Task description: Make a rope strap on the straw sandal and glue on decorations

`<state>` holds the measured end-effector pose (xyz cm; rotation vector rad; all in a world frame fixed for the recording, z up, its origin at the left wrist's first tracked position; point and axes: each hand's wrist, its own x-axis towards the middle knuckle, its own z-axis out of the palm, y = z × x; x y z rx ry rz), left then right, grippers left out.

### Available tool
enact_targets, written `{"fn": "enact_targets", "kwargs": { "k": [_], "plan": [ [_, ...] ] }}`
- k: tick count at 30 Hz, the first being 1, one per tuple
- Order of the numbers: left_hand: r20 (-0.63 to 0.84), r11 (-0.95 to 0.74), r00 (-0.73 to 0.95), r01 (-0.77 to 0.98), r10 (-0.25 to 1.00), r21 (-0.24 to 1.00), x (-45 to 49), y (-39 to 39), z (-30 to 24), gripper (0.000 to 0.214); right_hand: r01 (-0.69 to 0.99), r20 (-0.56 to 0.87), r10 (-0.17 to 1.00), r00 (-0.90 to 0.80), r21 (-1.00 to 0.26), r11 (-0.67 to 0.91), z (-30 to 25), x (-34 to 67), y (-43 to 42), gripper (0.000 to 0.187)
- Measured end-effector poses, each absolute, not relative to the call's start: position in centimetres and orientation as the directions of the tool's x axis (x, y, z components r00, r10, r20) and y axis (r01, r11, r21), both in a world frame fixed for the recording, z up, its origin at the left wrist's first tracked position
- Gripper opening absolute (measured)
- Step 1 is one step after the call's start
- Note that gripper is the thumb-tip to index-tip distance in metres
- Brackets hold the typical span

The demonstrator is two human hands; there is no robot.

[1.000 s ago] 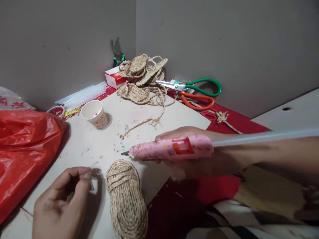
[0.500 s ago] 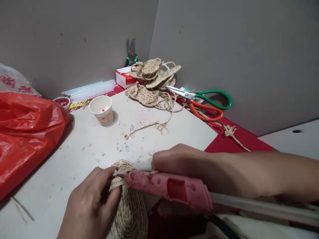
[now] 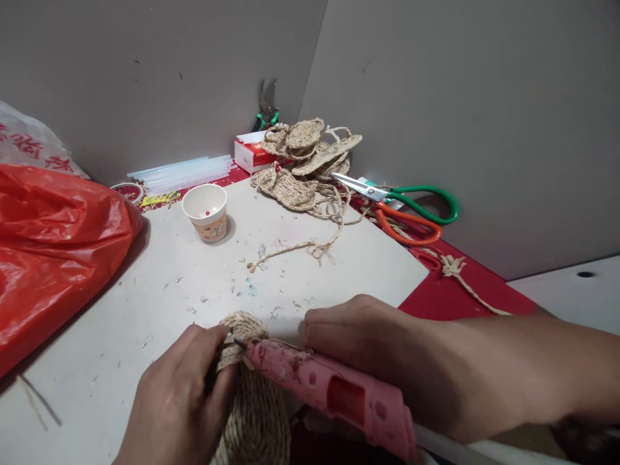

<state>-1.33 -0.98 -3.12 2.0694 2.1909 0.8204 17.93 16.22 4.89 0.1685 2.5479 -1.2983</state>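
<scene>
In the head view my left hand (image 3: 181,387) pinches the upper left edge of a woven straw slipper (image 3: 256,400), whose sole-shaped body runs down out of the frame. A small pale bead shows near the fingertips. My right hand (image 3: 363,342) is wrapped around a pink hot glue gun (image 3: 300,374) with a stained body, and a clear glue stick (image 3: 445,449) sticks out of its back end. The gun's metal nozzle sits against the slipper's strap, close to my left fingertips. The gun hides part of my right hand.
A paper cup (image 3: 206,216) with small beads stands mid-table. Behind lie glue sticks (image 3: 184,174), a red-and-white box (image 3: 249,155), several woven straw pieces (image 3: 290,187), and scissors (image 3: 372,190). Pruning shears (image 3: 267,106) lean at the wall. A red plastic bag (image 3: 62,252) lies left.
The glue gun's back end has swung lower, so it tilts more, with its nozzle still at the strap. My right forearm has dropped slightly. The whole view has shifted a little.
</scene>
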Motion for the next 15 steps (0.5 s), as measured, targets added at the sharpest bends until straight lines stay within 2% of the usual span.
{"fn": "enact_targets", "kwargs": {
  "k": [6, 15],
  "plan": [
    [0.369, -0.044, -0.081, 0.947, 0.926, 0.318, -1.46, -0.92, -3.34, 0.015, 0.320, -0.394, -0.005, -0.919, -0.754, 0.574, 5.39, 17.51, 16.09, 0.019],
    [0.393, -0.051, -0.069, 0.957, 0.917, 0.286, -1.26, -0.73, -3.48, 0.016, 0.298, -0.380, -0.011, -0.925, -0.741, 0.602, 5.30, 17.43, 15.99, 0.020]
  ]
}}
